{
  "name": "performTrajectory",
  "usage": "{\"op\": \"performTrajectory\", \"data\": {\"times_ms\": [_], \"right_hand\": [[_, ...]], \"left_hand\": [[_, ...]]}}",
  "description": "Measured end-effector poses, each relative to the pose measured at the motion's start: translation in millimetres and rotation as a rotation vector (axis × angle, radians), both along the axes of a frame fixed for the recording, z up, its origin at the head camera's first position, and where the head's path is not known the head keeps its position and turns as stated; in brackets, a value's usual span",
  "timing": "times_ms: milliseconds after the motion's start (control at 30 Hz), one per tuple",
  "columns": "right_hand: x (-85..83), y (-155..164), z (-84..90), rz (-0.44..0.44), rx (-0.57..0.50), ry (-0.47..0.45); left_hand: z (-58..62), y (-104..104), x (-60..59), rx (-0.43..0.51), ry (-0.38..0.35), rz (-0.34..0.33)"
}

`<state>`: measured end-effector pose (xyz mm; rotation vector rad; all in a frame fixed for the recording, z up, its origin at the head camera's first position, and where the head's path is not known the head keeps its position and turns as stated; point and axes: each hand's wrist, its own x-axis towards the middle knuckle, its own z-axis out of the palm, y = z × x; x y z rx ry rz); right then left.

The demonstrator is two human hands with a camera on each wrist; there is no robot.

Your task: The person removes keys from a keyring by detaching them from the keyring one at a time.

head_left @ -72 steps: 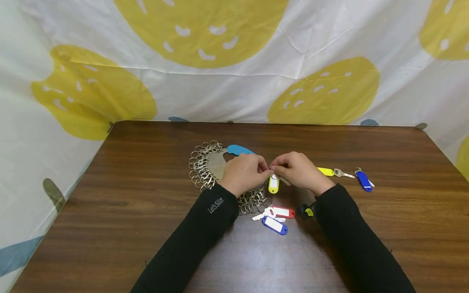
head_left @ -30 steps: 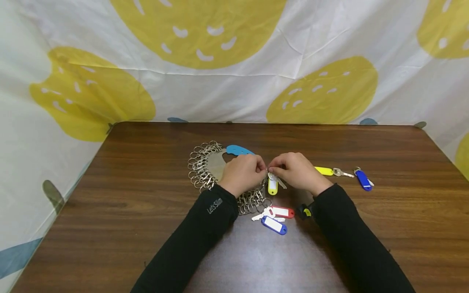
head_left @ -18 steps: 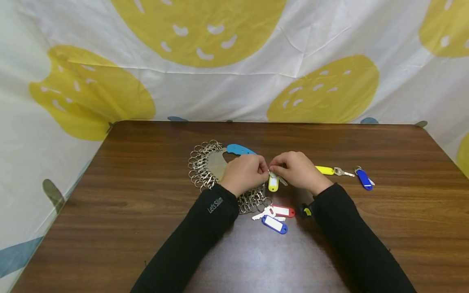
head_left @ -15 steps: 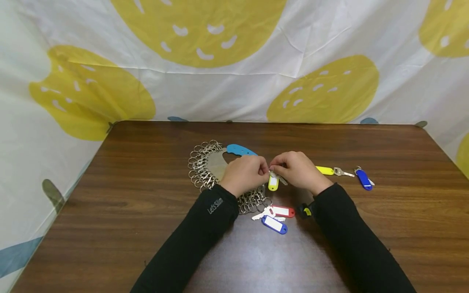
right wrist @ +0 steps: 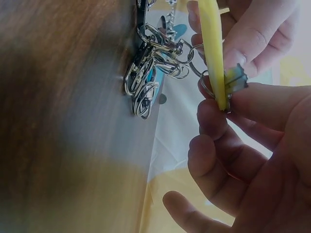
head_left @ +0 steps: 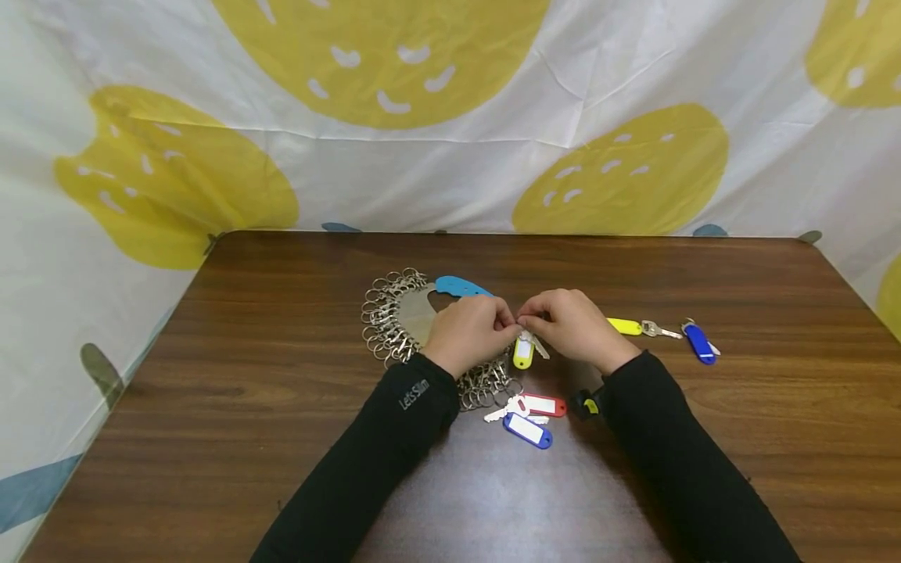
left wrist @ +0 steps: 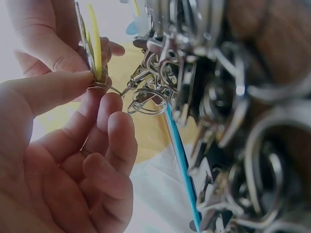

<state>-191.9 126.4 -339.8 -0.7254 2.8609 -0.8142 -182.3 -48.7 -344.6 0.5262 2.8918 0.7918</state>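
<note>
Left hand hides part of key-ring organiser; clasps blurred in wrist views.

my left hand and right hand meet fingertip to fingertip over the middle of the table. a tagged key hangs just below them. the pile of key rings lies left, partly under my left wrist. two tags lie nearer me; two more keys lie right.
</note>
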Motion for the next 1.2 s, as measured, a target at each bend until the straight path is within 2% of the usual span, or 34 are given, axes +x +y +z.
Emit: {"op": "performTrajectory", "data": {"times_ms": [233, 467, 867, 1200], "right_hand": [[0.4, 1.1, -1.4, 0.000, -0.008, 0.016], [0.4, 0.0, -1.4, -0.014, -0.025, 0.028], [-1.5, 0.7, -4.2, -0.044, 0.016, 0.011], [-0.5, 0.7, -1.9, -0.034, 0.021, 0.009]], "left_hand": [[-0.1, 1.5, -0.1, 0.005, 0.013, 0.000], [-0.1, 1.8, -0.7, -0.006, 0.061, -0.014], [-0.2, 2.0, 1.1, 0.013, 0.103, -0.032], [0.3, 2.3, 1.1, 0.016, 0.010, -0.006]]}}
